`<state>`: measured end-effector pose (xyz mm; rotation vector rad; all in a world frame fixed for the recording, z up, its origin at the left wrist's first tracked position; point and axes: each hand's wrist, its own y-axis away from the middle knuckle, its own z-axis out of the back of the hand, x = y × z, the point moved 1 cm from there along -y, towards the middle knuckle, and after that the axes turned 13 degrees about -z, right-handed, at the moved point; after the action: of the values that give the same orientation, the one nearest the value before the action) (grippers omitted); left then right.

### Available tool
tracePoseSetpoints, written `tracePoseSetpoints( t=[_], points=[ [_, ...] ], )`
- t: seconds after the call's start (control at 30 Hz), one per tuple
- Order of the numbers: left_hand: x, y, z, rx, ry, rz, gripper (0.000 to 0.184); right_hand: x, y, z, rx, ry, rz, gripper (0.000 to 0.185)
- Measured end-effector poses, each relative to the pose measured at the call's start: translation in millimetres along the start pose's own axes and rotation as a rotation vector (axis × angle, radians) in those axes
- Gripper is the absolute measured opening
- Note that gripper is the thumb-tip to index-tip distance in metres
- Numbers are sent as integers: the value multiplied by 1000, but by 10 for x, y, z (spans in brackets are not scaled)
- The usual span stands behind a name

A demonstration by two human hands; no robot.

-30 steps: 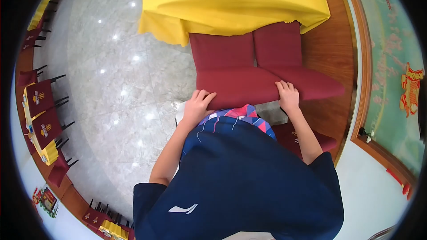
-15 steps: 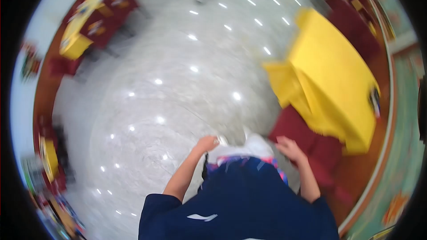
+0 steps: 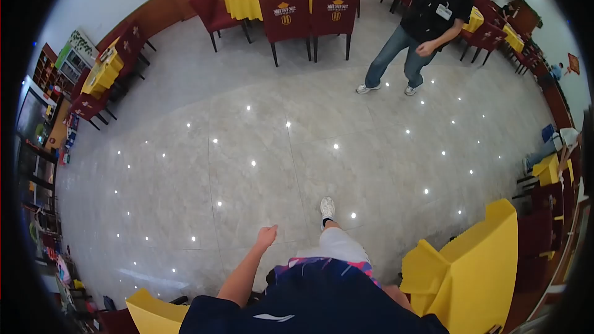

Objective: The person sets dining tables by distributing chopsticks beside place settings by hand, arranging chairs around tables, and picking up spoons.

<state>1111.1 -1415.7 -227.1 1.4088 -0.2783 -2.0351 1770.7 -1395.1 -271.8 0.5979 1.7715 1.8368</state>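
My left hand point(image 3: 267, 235) hangs over the tiled floor point(image 3: 253, 192) in front of my body, its fingers curled together and nothing visible in them. It touches no object. A strip of my right arm point(image 3: 398, 295) shows beside my dark blue shirt point(image 3: 322, 303), close to a yellow tablecloth point(image 3: 473, 269); the fingers of that hand are hidden. My leg in white shorts point(image 3: 340, 244) reaches forward, with a white shoe point(image 3: 327, 208) on the floor.
Ahead stands a round table with a yellow cloth point(image 3: 247, 3) and red chairs point(image 3: 284, 21). A person in a black T-shirt point(image 3: 433, 3) is on the floor at the front right. More yellow-covered tables point(image 3: 102, 74) line the left side. Another yellow cloth point(image 3: 154, 312) is at the lower left.
My view has swung left and up, bringing the round table and the person into sight. The yellow-covered table at my right now sits lower. My right hand has dropped out of clear sight.
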Motion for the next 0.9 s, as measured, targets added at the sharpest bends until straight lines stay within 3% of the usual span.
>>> tracePoseSetpoints(
  t=[0.03, 0.07, 0.1, 0.13, 0.17, 0.2, 0.23, 0.27, 0.37, 0.5, 0.53, 0.7, 0.83, 0.9],
  points=[
    [-2, -80, 55, -73, 117, 149, 45, 316, -215, 282, 10, -139, -66, 28],
    [-5, -163, 87, -145, 233, 296, 44, 653, -382, 590, -198, 165, 325, 28],
    [-12, -176, 97, -146, 228, 307, 44, 870, -438, 785, -397, 467, 710, 28],
    [0, -188, 112, -157, 206, 357, 44, 1652, 391, 792, -558, 437, 520, 27],
    [-22, -204, 131, -167, 185, 405, 43, 1913, 165, 907, -404, -82, 470, 20],
    [-56, -246, 148, -163, 181, 412, 43, 2305, 296, 1034, -207, -288, 354, 29],
    [-98, -286, 151, -155, 64, 286, 42, 2572, -57, 1202, -287, -9, 413, 34],
    [-116, -329, 143, -145, -48, 158, 41, 2967, 265, 1204, -199, -245, 372, 36],
    [-161, -465, 182, -226, -14, 124, 39, 3901, 306, 1322, -262, -48, 478, 41],
    [-318, -404, 283, -318, 193, 189, 29, 4884, 313, 1147, -253, -23, 479, 41],
    [-278, -420, 304, -330, 115, 100, 26, 5132, 415, 1052, -224, -33, 497, 39],
    [-181, -478, 470, -312, 89, 167, 28, 6057, 619, 664, -122, -39, 592, 34],
    [81, -707, 734, -283, 7, 141, 32, 6609, 592, 446, -86, 27, 503, 30],
    [29, -916, 977, -311, -39, 273, 35, 6920, 442, 403, -99, 137, 427, 30]
  ],
)
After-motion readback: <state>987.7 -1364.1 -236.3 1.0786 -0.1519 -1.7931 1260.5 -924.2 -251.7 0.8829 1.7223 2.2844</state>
